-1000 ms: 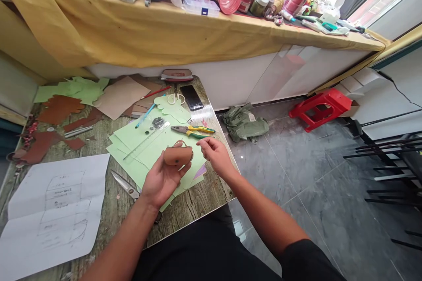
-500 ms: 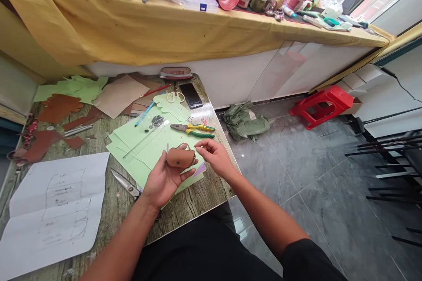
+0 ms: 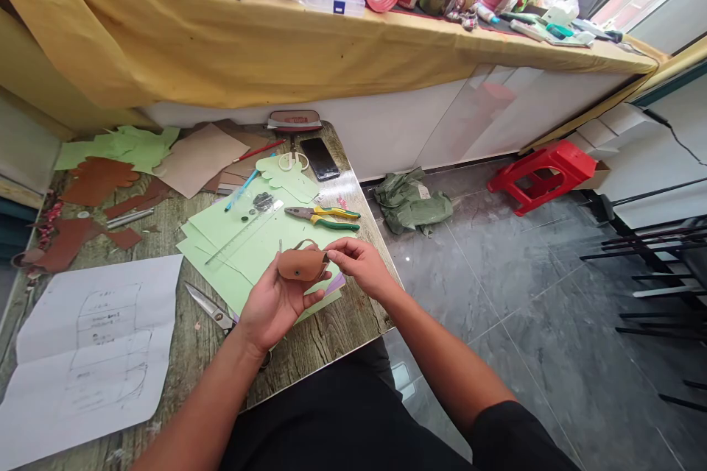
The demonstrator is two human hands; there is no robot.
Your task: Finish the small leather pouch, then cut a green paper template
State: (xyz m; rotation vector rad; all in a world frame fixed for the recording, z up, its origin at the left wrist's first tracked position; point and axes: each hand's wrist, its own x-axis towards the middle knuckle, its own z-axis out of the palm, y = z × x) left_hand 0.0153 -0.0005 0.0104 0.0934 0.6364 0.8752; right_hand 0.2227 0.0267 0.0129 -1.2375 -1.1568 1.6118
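A small brown leather pouch (image 3: 301, 265) with a dark round stud on its front and a thin strap on top rests in my left hand (image 3: 276, 303), whose fingers curl under it. My right hand (image 3: 356, 262) is at the pouch's right end, thumb and forefinger pinched at its edge; whatever lies between the fingertips is too small to name. Beneath and beyond are green sheets (image 3: 235, 239) with a clear ruler (image 3: 243, 233) and small dark discs. Pliers (image 3: 320, 215) with yellow and green handles lie just beyond my hands.
Large scissors (image 3: 213, 307) lie left of my left forearm, near a drawn white sheet (image 3: 99, 346). A phone (image 3: 320, 159) lies near the far edge. Leather scraps (image 3: 99, 180) are at left; a red stool (image 3: 541, 175) stands right.
My right hand has moved slightly left, its fingertips now at the pouch's right end. The pouch has shifted a little and shows an opening at that end.
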